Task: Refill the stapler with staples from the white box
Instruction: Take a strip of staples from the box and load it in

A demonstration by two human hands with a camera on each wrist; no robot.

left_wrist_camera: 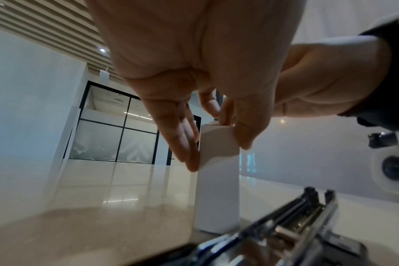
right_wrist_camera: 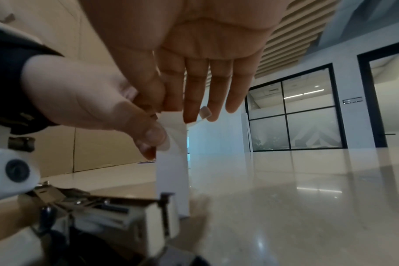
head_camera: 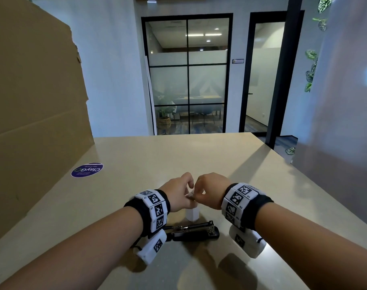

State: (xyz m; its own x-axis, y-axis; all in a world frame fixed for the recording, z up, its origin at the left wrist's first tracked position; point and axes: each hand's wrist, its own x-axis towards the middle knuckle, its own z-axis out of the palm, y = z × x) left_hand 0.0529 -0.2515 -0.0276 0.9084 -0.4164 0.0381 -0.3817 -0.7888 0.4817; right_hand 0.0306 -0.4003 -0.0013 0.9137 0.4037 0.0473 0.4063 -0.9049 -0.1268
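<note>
A small white box (head_camera: 192,214) stands upright on the beige table (head_camera: 178,155). My left hand (head_camera: 179,193) grips its upper sides between thumb and fingers (left_wrist_camera: 189,158); the box (left_wrist_camera: 218,180) shows plainly in the left wrist view. My right hand (head_camera: 207,191) is over the box's top, and its thumb and forefinger pinch the raised white flap (right_wrist_camera: 172,118) of the box (right_wrist_camera: 172,171). The black stapler (head_camera: 193,231) lies swung open on the table just nearer me than the box, its metal rail (left_wrist_camera: 296,225) exposed. What is inside the box is hidden.
A big cardboard box (head_camera: 31,101) walls off the left side of the table. A round purple sticker (head_camera: 87,170) lies flat beside it. The table's far edge (head_camera: 174,133) is well beyond my hands, with a glass office wall behind.
</note>
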